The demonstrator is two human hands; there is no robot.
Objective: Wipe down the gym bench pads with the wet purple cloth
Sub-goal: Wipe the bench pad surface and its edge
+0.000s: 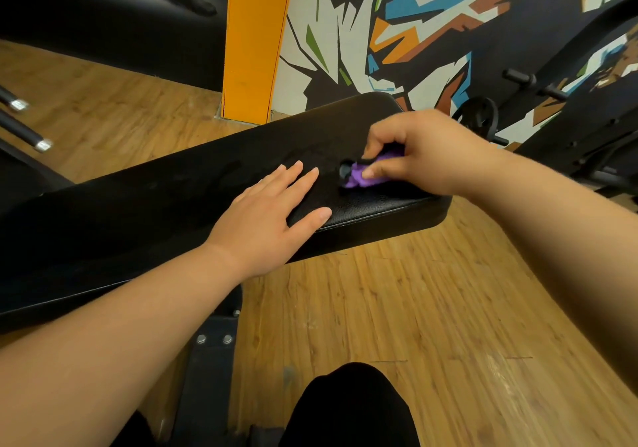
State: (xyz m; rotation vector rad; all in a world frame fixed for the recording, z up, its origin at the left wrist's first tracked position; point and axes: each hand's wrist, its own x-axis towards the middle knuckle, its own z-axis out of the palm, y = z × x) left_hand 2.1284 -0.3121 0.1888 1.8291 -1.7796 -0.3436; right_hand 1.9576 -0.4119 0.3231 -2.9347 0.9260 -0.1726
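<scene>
- Pinching the purple cloth (pixel 362 175), the right hand (pixel 424 153) curls its thumb and fingers round a bunched wad of it and holds it down on the bench pad (pixel 172 205).
- The cloth lies on top of the pad near its right-hand end, about midway between the near and far edges. Most of it is hidden under the hand.
- The part of the wad that shows stretches from lower left to upper right, roughly along the pad's length. A dark strip crosses it, and I cannot tell what that is.
- The left hand (pixel 269 218) lies flat on the pad just left of the cloth, palm down and fingers spread and straight. The fingertips point toward the cloth without touching it, and the thumb lies along the near edge.
- The pad is black, long and narrow. Its long axis runs from the lower left of the view to the upper right, and its rounded end points toward the painted wall (pixel 414 32).
- A dark metal frame (pixel 210 360) with bolts shows under the pad's near edge.
- A knee in black cloth (pixel 348 408) sits at the bottom of the view, over the wood-patterned floor (pixel 414 308).
- Beyond the pad's far edge stands an orange pillar (pixel 255 39). Right of the pad's end are a black weight plate (pixel 478 115) and other dark gym equipment.
- Two black bars with shiny ends (pixel 20 132) reach in from the left edge of the view.
</scene>
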